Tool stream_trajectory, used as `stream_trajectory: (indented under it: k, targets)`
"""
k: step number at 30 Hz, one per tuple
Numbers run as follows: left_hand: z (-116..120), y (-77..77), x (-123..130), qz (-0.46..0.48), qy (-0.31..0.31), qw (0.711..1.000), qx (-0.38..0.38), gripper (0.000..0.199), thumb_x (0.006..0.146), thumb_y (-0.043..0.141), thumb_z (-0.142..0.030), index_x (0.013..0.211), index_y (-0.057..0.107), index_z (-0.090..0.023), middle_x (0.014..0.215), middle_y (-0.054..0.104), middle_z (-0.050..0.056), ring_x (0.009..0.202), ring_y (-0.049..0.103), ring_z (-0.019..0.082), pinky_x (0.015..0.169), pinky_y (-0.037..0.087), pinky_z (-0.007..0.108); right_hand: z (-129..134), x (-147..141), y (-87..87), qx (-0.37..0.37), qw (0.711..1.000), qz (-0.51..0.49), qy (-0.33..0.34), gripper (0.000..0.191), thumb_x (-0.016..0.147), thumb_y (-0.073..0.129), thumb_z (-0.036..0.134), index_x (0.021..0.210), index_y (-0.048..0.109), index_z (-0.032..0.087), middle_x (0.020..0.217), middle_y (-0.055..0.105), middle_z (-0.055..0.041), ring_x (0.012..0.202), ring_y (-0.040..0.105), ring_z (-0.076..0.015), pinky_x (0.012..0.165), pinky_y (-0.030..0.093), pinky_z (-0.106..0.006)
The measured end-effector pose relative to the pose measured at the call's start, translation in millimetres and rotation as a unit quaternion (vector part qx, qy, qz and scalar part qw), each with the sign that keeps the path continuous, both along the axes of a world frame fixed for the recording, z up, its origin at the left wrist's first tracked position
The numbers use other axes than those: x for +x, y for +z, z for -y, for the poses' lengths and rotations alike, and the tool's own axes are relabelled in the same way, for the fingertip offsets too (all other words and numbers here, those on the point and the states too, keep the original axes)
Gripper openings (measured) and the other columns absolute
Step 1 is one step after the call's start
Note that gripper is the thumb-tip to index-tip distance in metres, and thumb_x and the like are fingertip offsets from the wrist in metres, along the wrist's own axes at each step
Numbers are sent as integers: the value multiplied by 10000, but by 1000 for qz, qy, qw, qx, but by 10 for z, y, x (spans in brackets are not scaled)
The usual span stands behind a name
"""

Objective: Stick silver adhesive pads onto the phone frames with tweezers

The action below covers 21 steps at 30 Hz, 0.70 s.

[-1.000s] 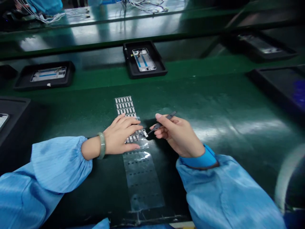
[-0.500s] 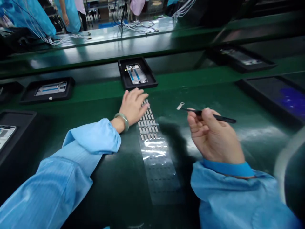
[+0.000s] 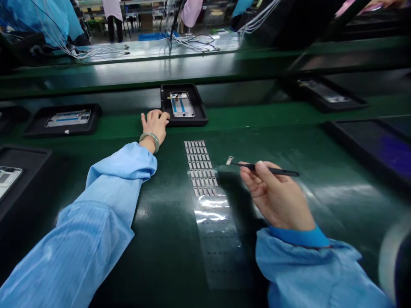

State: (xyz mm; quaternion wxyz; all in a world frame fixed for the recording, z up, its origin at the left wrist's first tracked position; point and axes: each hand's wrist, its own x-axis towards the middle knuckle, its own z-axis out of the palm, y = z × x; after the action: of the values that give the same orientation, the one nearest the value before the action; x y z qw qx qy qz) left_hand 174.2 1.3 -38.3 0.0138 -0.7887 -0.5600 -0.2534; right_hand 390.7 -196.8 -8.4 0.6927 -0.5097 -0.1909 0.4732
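Note:
My left hand (image 3: 156, 125), with a bracelet at the wrist, reaches to the near left corner of a black tray (image 3: 201, 122). Its fingers are bent against the tray's wall, the thumb side partly hidden. A phone frame (image 3: 182, 105) with blue strips lies inside that tray. Black tweezers (image 3: 276, 171) are pinched between the thumb and fingers of my right hand (image 3: 279, 194). At their tip hangs a small metallic tab (image 3: 229, 160), above the table. Left of it, a clear plastic sheet (image 3: 221, 239) carries rows of similar tabs (image 3: 201, 164) on its far part.
Another black tray with a phone frame (image 3: 69, 119) sits to the left, and one more tray (image 3: 335, 102) to the far right. Larger dark trays (image 3: 32, 171) flank the green table (image 3: 167, 239). White cables (image 3: 195, 42) lie on the shelf behind.
My left hand has left the tab sheet and moved to the black tray, which now sits straighter. My right hand, holding the tweezers and tab, has shifted slightly left and nearer.

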Motion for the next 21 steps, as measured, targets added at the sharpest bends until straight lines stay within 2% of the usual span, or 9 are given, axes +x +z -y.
stream_trajectory:
  k: [4, 8, 12, 16, 21]
  targets:
    - [123, 71, -331, 10, -5, 1000, 22, 232, 914, 397, -206, 1059, 571, -256, 1157, 513, 59, 1158, 403, 250, 1097, 154, 518, 1, -36, -7, 20, 1000, 11, 14, 313, 534, 843, 226, 729, 607, 164, 764, 700, -60, 704, 678, -133, 680, 569, -178]
    - [463, 83, -713, -10, -55, 998, 17, 213, 921, 388, -209, 1027, 570, -245, 1164, 530, 56, 1214, 392, 248, 1096, 177, 521, 6, -51, -12, 22, 999, 18, 17, 322, 529, 843, 226, 736, 601, 177, 723, 689, -36, 694, 677, -126, 669, 568, -172]
    - [1022, 98, -1056, -50, -117, 992, 2, 208, 922, 381, -174, 1006, 568, -211, 1188, 554, 57, 1275, 357, 246, 1103, 144, 554, 25, -61, 13, 12, 999, 35, 32, 330, 512, 843, 244, 732, 603, 186, 727, 696, -41, 616, 662, -108, 593, 561, -147]
    - [1701, 149, -1311, -61, -181, 981, -24, 215, 907, 387, -131, 978, 580, -194, 1128, 606, 58, 1252, 405, 219, 1114, 161, 547, 51, -122, 85, 6, 998, 39, 38, 292, 500, 835, 203, 683, 608, 197, 673, 690, -40, 544, 641, -104, 522, 540, -132]
    - [2445, 247, -1512, -41, -230, 971, -49, 205, 875, 424, -88, 940, 592, -185, 1014, 655, 39, 1165, 491, 195, 1130, 168, 526, 140, -353, 244, 66, 993, 99, 18, 210, 544, 814, 185, 627, 622, 192, 633, 690, -63, 432, 587, -94, 436, 503, -147]
